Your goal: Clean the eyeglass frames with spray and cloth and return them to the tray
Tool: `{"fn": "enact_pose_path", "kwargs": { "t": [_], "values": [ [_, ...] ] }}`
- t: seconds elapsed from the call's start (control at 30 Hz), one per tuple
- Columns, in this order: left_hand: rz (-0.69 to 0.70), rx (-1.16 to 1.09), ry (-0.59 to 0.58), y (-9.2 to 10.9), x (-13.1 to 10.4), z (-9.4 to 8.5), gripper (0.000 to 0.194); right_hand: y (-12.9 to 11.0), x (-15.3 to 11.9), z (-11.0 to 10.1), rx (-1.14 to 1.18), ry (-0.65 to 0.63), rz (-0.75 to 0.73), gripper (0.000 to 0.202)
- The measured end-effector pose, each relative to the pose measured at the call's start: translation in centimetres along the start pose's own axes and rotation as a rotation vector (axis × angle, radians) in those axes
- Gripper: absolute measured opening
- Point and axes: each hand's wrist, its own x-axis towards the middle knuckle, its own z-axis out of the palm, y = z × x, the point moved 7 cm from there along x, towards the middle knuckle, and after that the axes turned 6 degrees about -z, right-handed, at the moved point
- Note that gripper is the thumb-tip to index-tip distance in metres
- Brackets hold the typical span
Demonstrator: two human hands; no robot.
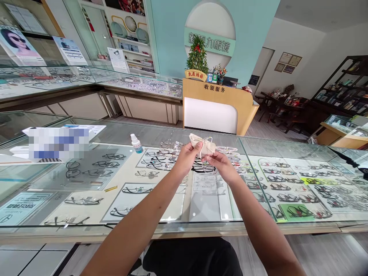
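Observation:
In the middle of the view, above the glass counter, my left hand (186, 156) pinches a small cream cloth (209, 147) with the thumb on top. Thin pale loops run over the cloth; I cannot tell whether they are cords or part of a glasses frame. My right hand (220, 162) has its fingers closed at the lower right edge of the same cloth. Below both hands, rows of eyeglasses (159, 158) lie under the glass. Left of my left hand, a small white bottle (136, 143) with a blue label stands upright on the counter.
The glass display counter (120, 226) spans the view, with more eyeglasses (287, 197) inside at right. Papers (17, 151), partly blurred, lie on its left end. Beyond stand a wooden cashier desk (247, 105), a potted plant (197, 55) and more glass showcases (138, 85).

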Motion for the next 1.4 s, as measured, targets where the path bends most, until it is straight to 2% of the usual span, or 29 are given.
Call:
{"fn": "enact_pose_path", "kwargs": {
  "t": [0.2,0.3,0.4,0.6,0.67,0.9,1.0,1.2,1.4],
  "values": [
    [-0.052,-0.118,-0.224,0.6,-0.3,1.3,0.048,0.4,0.1,-1.0,0.081,0.015,-0.029,0.028],
    [-0.085,-0.137,-0.278,0.5,-0.6,1.7,0.048,0.9,0.1,-1.3,0.111,0.049,-0.019,0.028],
    [-0.088,-0.119,-0.260,0.1,-0.6,1.7,0.052,0.9,0.1,-0.8,0.114,0.042,-0.019,0.030],
    [-0.089,-0.118,-0.112,-0.6,-0.1,0.7,0.052,0.3,0.0,0.5,0.044,-0.019,-0.015,0.038],
    [-0.080,-0.130,-0.135,-0.4,-0.2,0.9,0.053,0.3,0.0,0.3,0.040,-0.009,-0.017,0.036],
    [-0.103,-0.195,-0.327,0.7,-0.9,2.4,0.042,0.3,0.1,-1.3,0.102,0.052,-0.039,0.027],
    [-0.103,-0.148,-0.298,0.3,-0.9,2.2,0.045,0.7,0.2,-1.2,0.108,0.069,-0.024,0.029],
    [-0.063,-0.096,-0.144,-0.4,-0.3,1.1,0.053,1.5,0.1,0.0,0.088,0.031,-0.010,0.032],
    [-0.086,-0.162,-0.281,0.7,-0.6,2.1,0.050,0.9,0.2,-1.0,0.112,0.060,-0.026,0.027]
  ]
}}
